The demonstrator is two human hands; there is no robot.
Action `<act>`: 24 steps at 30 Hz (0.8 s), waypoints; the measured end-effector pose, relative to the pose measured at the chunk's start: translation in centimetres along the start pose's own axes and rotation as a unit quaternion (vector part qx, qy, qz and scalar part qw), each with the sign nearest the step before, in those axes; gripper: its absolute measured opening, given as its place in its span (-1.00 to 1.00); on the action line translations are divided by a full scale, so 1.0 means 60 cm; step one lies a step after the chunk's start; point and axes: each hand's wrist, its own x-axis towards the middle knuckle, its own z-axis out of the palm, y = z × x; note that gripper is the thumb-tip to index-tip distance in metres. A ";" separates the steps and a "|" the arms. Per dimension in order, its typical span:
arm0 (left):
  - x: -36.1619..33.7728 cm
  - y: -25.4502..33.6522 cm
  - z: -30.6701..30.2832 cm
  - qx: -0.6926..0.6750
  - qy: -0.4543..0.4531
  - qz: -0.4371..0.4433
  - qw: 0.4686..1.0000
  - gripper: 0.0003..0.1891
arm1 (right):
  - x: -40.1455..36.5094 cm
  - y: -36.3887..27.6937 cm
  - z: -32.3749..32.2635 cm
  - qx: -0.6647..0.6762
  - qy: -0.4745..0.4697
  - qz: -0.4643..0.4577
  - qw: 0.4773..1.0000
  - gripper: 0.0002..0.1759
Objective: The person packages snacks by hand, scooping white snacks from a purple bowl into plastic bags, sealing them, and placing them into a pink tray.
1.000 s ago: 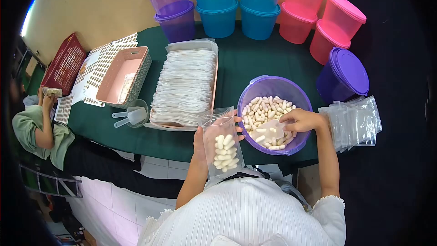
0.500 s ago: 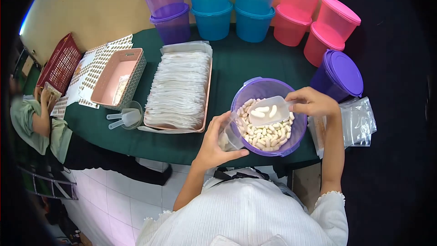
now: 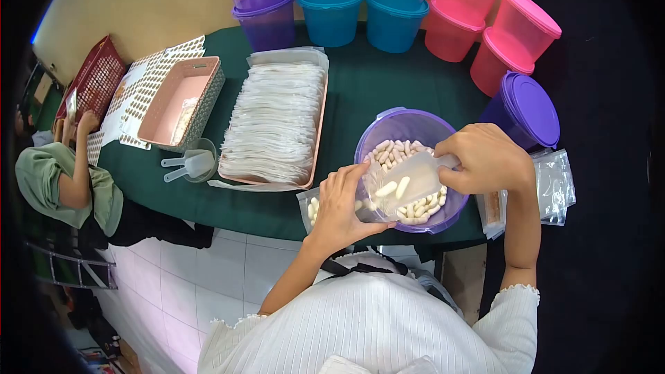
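Prints on the sheets (image 3: 156, 79) at left are too small to read. My left hand (image 3: 336, 201) is wide, thumb and fingers spread, holding a clear bag (image 3: 307, 201) by its mouth over the left rim of the purple bucket (image 3: 400, 123); some white pieces (image 3: 424, 209) show in the bag, too covered to count. My right hand (image 3: 488, 159) is narrow, pinching the scoop (image 3: 415, 172) by its handle, tip at the bag mouth, 2 pieces visible on it. Many more pieces in the bucket. 2 spare scoops (image 3: 199, 163) in 1 bowl (image 3: 211, 145). Lidded tubs (image 3: 330, 21): 4 blue, 4 pink, 2 purple at the back, 1 purple at right. 1 tray (image 3: 321, 121) of packets (image 3: 270, 125), count unclear. Flat bags (image 3: 554, 183) lie right of the bucket.
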 end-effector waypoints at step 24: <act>-0.052 0.031 -0.040 -0.548 0.051 -0.096 0.830 -0.56 | 0.029 -0.088 0.160 0.444 0.189 -0.207 0.851 -0.64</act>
